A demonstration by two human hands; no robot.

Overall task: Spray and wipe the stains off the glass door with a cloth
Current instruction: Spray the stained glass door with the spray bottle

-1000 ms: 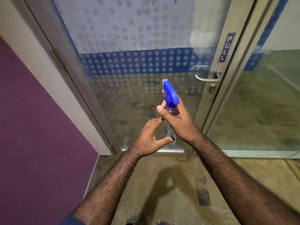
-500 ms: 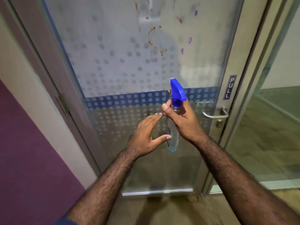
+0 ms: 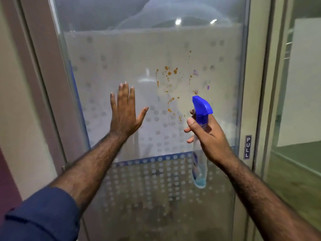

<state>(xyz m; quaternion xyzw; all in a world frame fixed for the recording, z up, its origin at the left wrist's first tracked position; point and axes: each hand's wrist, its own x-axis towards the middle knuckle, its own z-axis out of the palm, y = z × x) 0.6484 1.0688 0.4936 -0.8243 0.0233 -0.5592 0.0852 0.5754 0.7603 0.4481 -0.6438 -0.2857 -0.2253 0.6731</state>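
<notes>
- Right hand [image 3: 211, 136] grasps the spray bottle [image 3: 199, 150] round its neck, fingers curled just under the blue trigger head [image 3: 202, 106]. Bottle hangs upright; nozzle faces the glass door [image 3: 121, 54].
- Judgement: bottle is raised to stain height so the spray lands on the marks, not on the clean frosting below.
- Stains [image 3: 167, 73]: orange-brown splatter in the frosted middle of the pane, a few purple flecks [image 3: 195, 72] to its right. All above and left of the nozzle, near it. None looks wiped yet.
- Left hand [image 3: 124, 115] is released: fingers straight, thumb spread, palm toward the pane, left of the stains. Probably steadying the door; whether it touches the glass, cannot tell.
- A little pale blue liquid sits at the bottle's bottom; level higher up is hard to read through the clear plastic.
- No cloth in view; where it is kept, unknown.
- Cannot see whether a finger is on the trigger; the head hides it.
- PULL label [image 3: 247, 146] on the frame at right; door handle not in view. Upper pane shows only reflections.
- Blue sleeve [image 3: 40, 216] cut off at lower left.
</notes>
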